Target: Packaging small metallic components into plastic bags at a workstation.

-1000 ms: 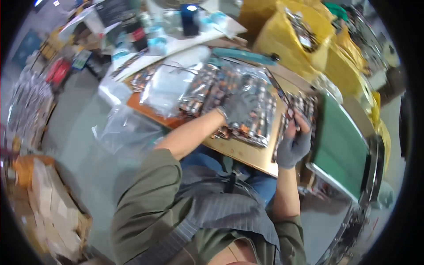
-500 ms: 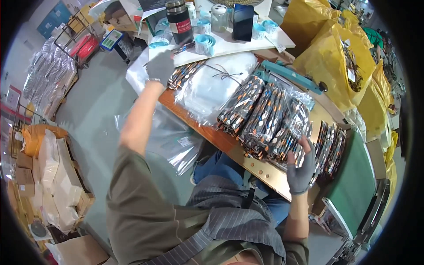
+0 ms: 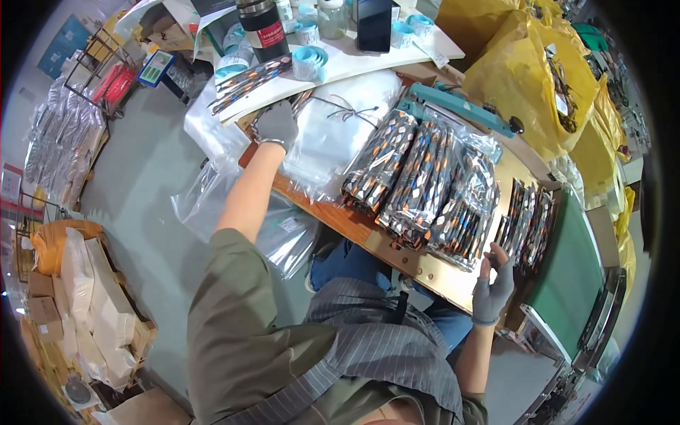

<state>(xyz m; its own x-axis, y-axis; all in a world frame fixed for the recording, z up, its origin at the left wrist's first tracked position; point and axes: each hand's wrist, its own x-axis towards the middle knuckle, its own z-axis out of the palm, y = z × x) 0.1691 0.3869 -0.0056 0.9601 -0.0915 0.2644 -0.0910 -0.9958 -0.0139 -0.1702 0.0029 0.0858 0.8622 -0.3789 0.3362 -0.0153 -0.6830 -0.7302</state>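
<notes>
Beyond the left grip [image 3: 278,125], whose closure I cannot tell, patterned strips [image 3: 248,83] now show uncovered; clear bags [image 3: 333,138] lie just right of it. Loosely spread and empty, the right grip [image 3: 494,292] has eased off the nearest wrapped bundle [image 3: 464,202], leaving its top untouched.

2 grey gloves [image 3: 494,292]; olive shirt [image 3: 237,294]; pinstriped apron [image 3: 386,358].

Can see 1 dark flask [image 3: 265,35] and 1 black phone [image 3: 374,27] on the far white shelf [image 3: 347,58], yellow sacks [image 3: 499,88] at far right, a red bundle [image 3: 113,85] and small screen [image 3: 155,69] at far left, cardboard boxes [image 3: 46,319] at near left.
</notes>
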